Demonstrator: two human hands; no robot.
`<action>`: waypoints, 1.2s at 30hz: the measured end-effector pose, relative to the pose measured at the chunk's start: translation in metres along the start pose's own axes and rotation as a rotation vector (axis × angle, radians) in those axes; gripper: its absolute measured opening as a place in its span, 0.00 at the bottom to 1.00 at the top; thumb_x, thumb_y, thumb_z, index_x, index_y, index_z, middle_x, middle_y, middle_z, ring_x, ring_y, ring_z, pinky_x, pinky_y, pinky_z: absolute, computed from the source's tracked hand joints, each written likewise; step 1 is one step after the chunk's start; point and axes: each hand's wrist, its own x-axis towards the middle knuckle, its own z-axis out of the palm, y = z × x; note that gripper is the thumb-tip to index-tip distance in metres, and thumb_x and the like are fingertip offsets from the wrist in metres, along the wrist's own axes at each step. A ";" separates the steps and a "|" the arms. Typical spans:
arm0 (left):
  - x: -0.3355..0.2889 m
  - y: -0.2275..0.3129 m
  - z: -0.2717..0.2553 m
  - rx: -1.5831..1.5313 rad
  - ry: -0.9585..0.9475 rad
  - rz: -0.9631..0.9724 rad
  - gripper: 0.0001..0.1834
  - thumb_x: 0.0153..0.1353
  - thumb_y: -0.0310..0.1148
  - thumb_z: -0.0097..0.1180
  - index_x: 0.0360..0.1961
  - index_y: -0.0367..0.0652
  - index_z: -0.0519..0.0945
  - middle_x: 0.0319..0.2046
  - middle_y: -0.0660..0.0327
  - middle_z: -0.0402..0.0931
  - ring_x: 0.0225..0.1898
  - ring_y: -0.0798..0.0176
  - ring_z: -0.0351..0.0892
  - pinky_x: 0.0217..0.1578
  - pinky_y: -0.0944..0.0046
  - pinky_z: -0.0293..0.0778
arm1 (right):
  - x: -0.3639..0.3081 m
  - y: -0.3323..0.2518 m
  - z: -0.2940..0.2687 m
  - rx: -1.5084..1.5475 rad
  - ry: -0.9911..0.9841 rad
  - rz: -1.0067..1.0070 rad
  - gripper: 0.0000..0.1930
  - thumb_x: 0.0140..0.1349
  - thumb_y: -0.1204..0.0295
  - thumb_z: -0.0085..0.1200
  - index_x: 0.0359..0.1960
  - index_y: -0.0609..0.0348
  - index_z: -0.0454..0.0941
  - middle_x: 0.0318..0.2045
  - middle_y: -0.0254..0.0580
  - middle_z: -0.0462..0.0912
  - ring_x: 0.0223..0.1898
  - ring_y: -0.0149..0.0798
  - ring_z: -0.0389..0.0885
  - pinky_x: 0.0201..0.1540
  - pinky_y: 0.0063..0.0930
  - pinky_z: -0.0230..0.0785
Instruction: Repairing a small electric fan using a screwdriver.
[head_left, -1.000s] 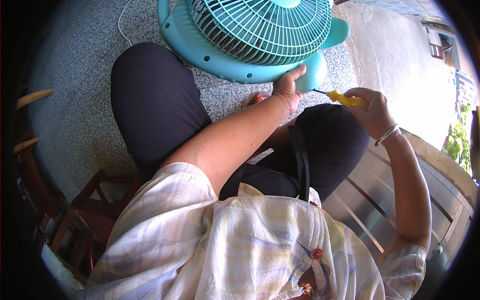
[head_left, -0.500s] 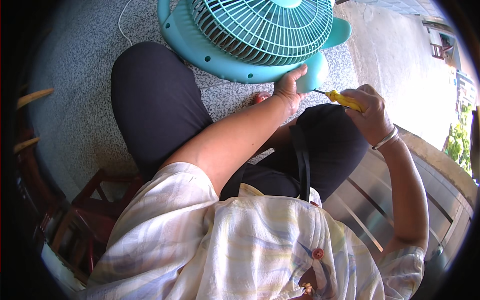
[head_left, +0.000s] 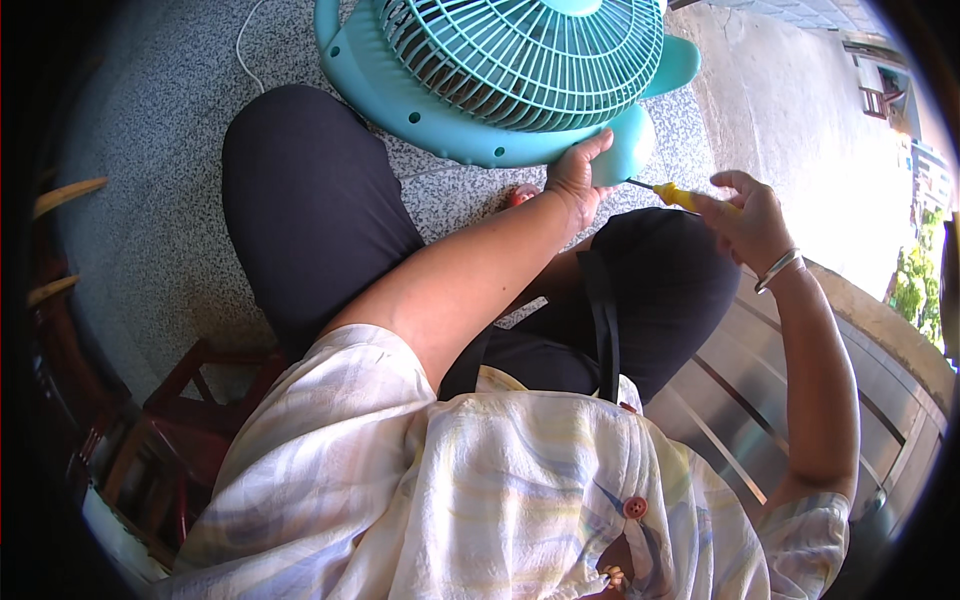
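A turquoise fan [head_left: 440, 135] with a round wire-like grille [head_left: 530, 60] stands tilted at the top of the view, in front of my knees. My left hand [head_left: 578, 178] grips its rounded lower right part, thumb on top and fingers curled beneath. On the right, my right hand [head_left: 745, 215] holds a screwdriver [head_left: 682, 195] by its yellow handle, thumb and some fingers on it, the index finger raised. The dark shaft points left, and its tip meets the rounded turquoise part beside my left hand. Whatever the tip sits in is hidden.
Speckled stone floor [head_left: 180, 200] lies under the fan and my crossed legs. A dark red stool [head_left: 205, 420] stands at the lower left, near wooden furniture. At the right, a metal panel [head_left: 720, 400] borders a bright concrete area [head_left: 780, 120]. A white cord [head_left: 243, 50] runs at upper left.
My right hand has turned and its fingers have loosened and spread on the screwdriver handle, the wrist shifting slightly right. My left hand and the fan have stayed nearly still.
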 end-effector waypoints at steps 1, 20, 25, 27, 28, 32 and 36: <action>0.000 0.000 0.000 -0.004 0.004 -0.001 0.31 0.51 0.41 0.64 0.55 0.48 0.68 0.52 0.60 0.70 0.56 0.55 0.66 0.56 0.45 0.56 | -0.001 -0.013 -0.007 0.071 -0.113 0.189 0.17 0.60 0.63 0.56 0.43 0.66 0.77 0.16 0.38 0.77 0.16 0.29 0.76 0.23 0.25 0.69; 0.002 -0.001 0.004 0.016 -0.005 -0.034 0.32 0.51 0.41 0.63 0.56 0.47 0.67 0.54 0.58 0.69 0.57 0.54 0.66 0.58 0.44 0.54 | 0.011 0.026 0.008 -0.128 0.342 -0.926 0.18 0.59 0.62 0.58 0.41 0.67 0.78 0.23 0.43 0.80 0.25 0.32 0.81 0.25 0.22 0.73; 0.001 0.001 0.000 0.009 0.008 -0.007 0.32 0.51 0.41 0.63 0.56 0.47 0.67 0.53 0.59 0.69 0.56 0.54 0.66 0.57 0.44 0.55 | 0.008 -0.003 -0.006 0.145 -0.070 0.089 0.13 0.55 0.71 0.56 0.42 0.61 0.78 0.23 0.45 0.80 0.27 0.39 0.81 0.32 0.30 0.75; -0.001 0.002 0.003 0.009 0.011 -0.011 0.32 0.51 0.41 0.63 0.57 0.47 0.67 0.54 0.59 0.69 0.57 0.54 0.66 0.57 0.44 0.55 | 0.012 0.011 -0.008 0.153 -0.202 0.211 0.15 0.54 0.71 0.57 0.44 0.61 0.77 0.24 0.45 0.80 0.27 0.41 0.82 0.33 0.31 0.75; -0.001 0.002 0.003 0.010 0.013 -0.017 0.32 0.51 0.41 0.63 0.57 0.47 0.67 0.54 0.59 0.69 0.57 0.54 0.66 0.57 0.44 0.55 | 0.012 0.027 0.001 -0.002 -0.050 -0.221 0.18 0.56 0.67 0.58 0.45 0.64 0.76 0.24 0.43 0.80 0.25 0.38 0.81 0.26 0.27 0.73; 0.001 -0.001 0.005 -0.001 0.004 -0.020 0.32 0.51 0.41 0.63 0.57 0.47 0.67 0.54 0.59 0.69 0.57 0.53 0.65 0.58 0.44 0.54 | 0.019 0.036 0.010 -0.192 0.339 -0.989 0.22 0.58 0.59 0.59 0.46 0.66 0.75 0.23 0.39 0.79 0.21 0.33 0.80 0.17 0.22 0.70; -0.001 0.002 0.003 0.010 0.045 -0.016 0.28 0.54 0.41 0.61 0.55 0.44 0.69 0.50 0.60 0.71 0.51 0.58 0.71 0.55 0.50 0.62 | 0.011 -0.002 -0.009 0.083 -0.214 0.226 0.24 0.56 0.58 0.61 0.53 0.50 0.73 0.36 0.47 0.80 0.32 0.43 0.82 0.37 0.26 0.76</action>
